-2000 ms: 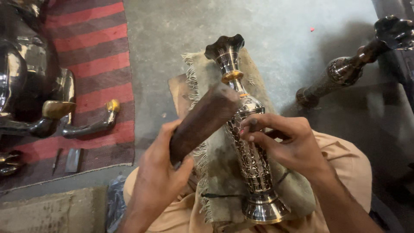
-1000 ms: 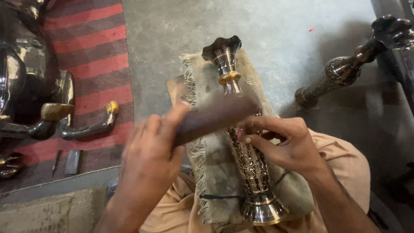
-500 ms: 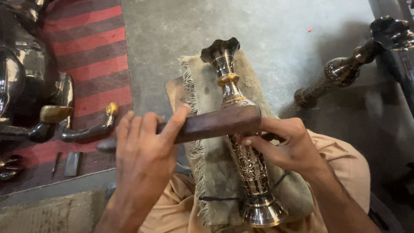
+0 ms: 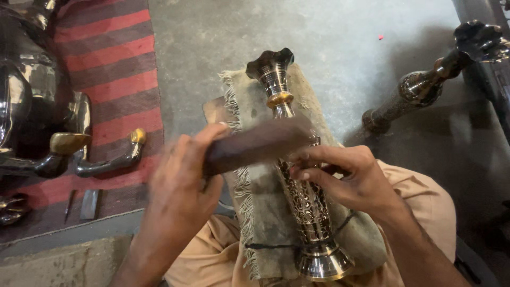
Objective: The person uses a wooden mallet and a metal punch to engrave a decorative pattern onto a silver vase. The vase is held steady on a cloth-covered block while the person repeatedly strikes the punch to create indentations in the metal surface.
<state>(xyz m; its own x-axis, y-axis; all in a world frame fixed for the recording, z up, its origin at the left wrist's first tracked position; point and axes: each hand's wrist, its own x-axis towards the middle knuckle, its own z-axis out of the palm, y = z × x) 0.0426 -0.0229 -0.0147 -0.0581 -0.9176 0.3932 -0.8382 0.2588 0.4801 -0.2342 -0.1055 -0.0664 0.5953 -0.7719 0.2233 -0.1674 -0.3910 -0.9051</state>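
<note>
Two bare hands work a tall engraved metal vase point(image 4: 303, 202) with a dark wooden block point(image 4: 255, 146).

The vase is slim and silver-coloured, with a dark fluted mouth, a brass-coloured ring on its neck, lace-like cut patterns down the body and a flared, polished foot. It lies lengthwise, mouth pointing away, on a frayed beige cloth pad point(image 4: 260, 212) across the person's lap. The left hand point(image 4: 178, 186) is closed around the near end of the wooden block, which is blurred and lies crosswise over the vase's upper body. The right hand point(image 4: 348, 178) is curled, fingertips pinched on the vase's patterned side; what it pinches there, I cannot tell. A second, similar dark metal vase point(image 4: 430, 82) lies on the grey concrete floor point(image 4: 212, 64) to the right, well apart.
</note>
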